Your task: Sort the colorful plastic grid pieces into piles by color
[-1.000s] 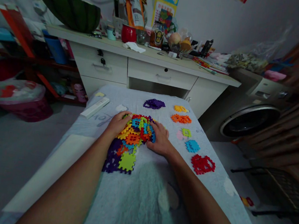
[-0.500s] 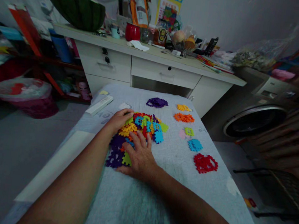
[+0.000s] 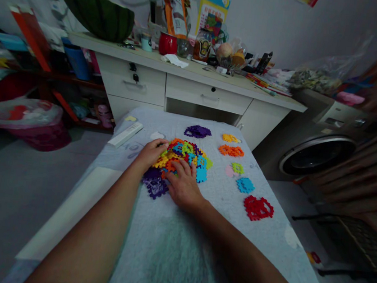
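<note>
A heap of multicoloured interlocking plastic tiles (image 3: 187, 155) lies on a light cloth-covered table (image 3: 176, 244). My left hand (image 3: 150, 153) rests curved against the heap's left edge, fingers apart. Flat on the heap's near side lies my right hand (image 3: 183, 185), its fingers spread over the tiles. Purple tiles (image 3: 155, 184) show between my two hands. Neither hand lifts a tile.
Sorted tile groups lie on the cloth: purple (image 3: 198, 131), yellow (image 3: 229, 138), orange (image 3: 231, 150), green (image 3: 237, 167), blue (image 3: 245, 185), red (image 3: 257, 208). A white remote (image 3: 125, 134) sits at the table's far left. Behind stand a cluttered desk (image 3: 209, 78) and a washing machine (image 3: 317, 149).
My right hand has slid from the heap's right side to its near side and pushed the spread purple and green tiles up toward the heap. The left hand has stayed put.
</note>
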`<state>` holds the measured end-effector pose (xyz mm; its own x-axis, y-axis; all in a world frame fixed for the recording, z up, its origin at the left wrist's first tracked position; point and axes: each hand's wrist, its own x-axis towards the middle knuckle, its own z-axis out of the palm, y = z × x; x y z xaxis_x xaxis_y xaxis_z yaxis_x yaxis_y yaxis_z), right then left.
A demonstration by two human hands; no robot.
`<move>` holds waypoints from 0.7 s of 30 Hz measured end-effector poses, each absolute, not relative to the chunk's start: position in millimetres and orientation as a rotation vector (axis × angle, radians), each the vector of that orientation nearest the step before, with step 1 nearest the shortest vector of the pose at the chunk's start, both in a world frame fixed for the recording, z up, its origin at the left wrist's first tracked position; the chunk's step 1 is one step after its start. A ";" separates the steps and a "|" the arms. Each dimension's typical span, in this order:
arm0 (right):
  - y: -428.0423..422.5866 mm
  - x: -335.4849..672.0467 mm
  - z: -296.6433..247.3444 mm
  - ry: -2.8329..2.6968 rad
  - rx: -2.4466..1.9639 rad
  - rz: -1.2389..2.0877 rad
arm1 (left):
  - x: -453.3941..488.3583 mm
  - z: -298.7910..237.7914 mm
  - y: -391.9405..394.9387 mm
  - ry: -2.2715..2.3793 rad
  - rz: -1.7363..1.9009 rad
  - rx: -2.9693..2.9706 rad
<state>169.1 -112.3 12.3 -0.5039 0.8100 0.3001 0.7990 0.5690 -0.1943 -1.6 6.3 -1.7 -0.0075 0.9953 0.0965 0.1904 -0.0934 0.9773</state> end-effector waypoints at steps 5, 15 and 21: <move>-109.0 190.2 33.4 -2.259 -1.334 0.082 | 2.1 -4.9 7.9 1.420 1.194 1.561; -97.3 244.9 29.0 -2.054 -1.837 0.298 | 4.9 4.5 0.4 1.533 1.097 1.661; -96.6 256.1 39.0 -2.013 -1.763 0.426 | 4.8 4.7 0.8 1.516 1.101 1.685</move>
